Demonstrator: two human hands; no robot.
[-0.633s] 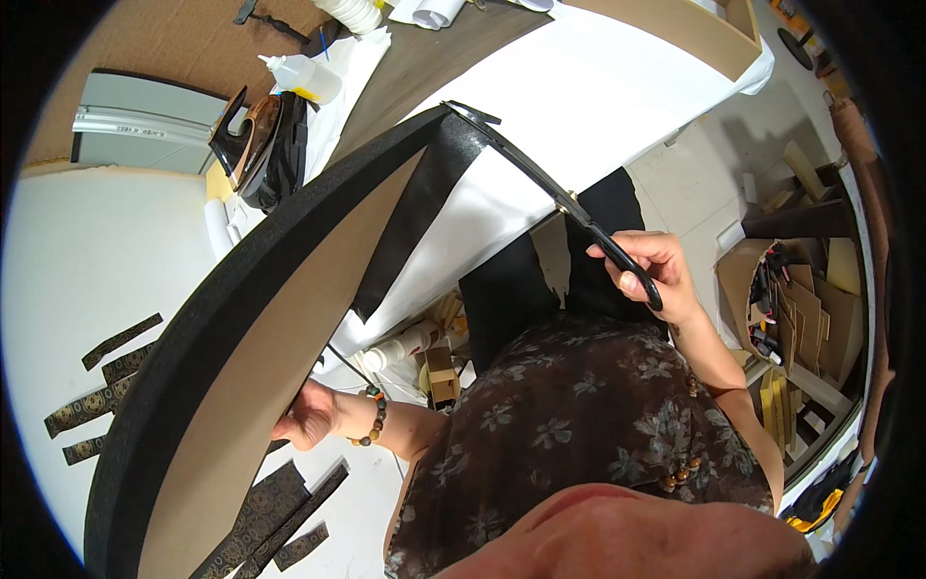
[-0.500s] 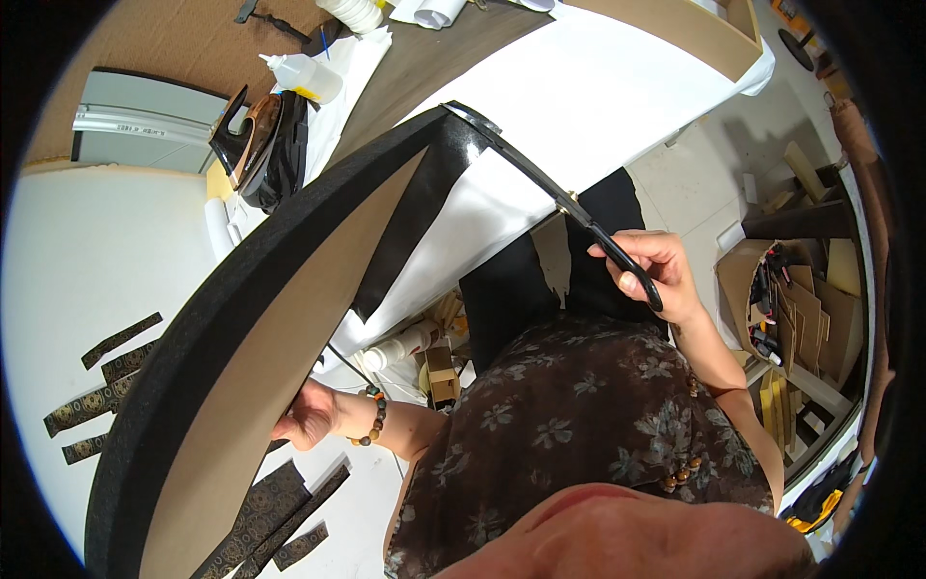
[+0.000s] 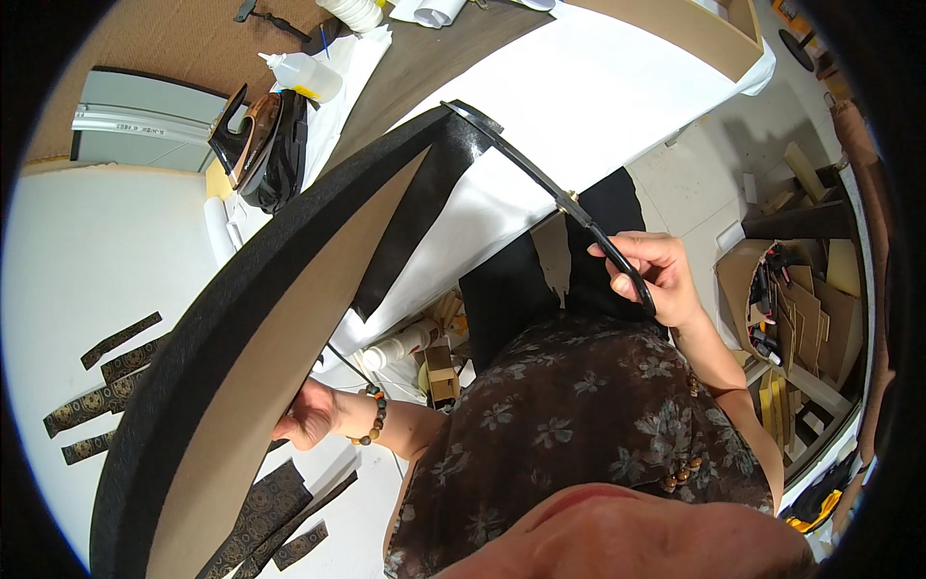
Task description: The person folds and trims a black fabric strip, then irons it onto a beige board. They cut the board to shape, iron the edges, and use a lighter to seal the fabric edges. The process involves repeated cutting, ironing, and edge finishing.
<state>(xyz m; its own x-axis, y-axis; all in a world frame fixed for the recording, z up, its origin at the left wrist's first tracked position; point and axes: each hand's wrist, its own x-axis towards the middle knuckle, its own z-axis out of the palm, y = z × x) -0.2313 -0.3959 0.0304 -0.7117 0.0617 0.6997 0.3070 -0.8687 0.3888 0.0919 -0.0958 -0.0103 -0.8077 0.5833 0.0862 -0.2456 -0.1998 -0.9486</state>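
A large curved panel (image 3: 251,386), tan inside with a wide black fabric-like border, leans across my left side. My left hand (image 3: 309,415), wearing a bead bracelet, grips its near edge with closed fingers; the fingertips are partly hidden behind it. My right hand (image 3: 661,275) is closed around the black handles of a pair of scissors (image 3: 600,234). The blades reach up to the panel's far corner, against the black material there. Whether they are cutting through it, I cannot tell. A black flap (image 3: 400,222) hangs from that corner.
Patterned dark strips (image 3: 260,511) lie on the white table at left. An iron (image 3: 256,145) and a squeeze bottle (image 3: 307,77) stand beyond the panel. White paper (image 3: 598,87) covers the far table, with a tan tray (image 3: 723,48) on it. Board offcuts (image 3: 805,309) fill a bin at right.
The scissors' handles have shifted slightly to the left in my right hand. The panel's lower part has moved a little to the right; my left hand keeps its place.
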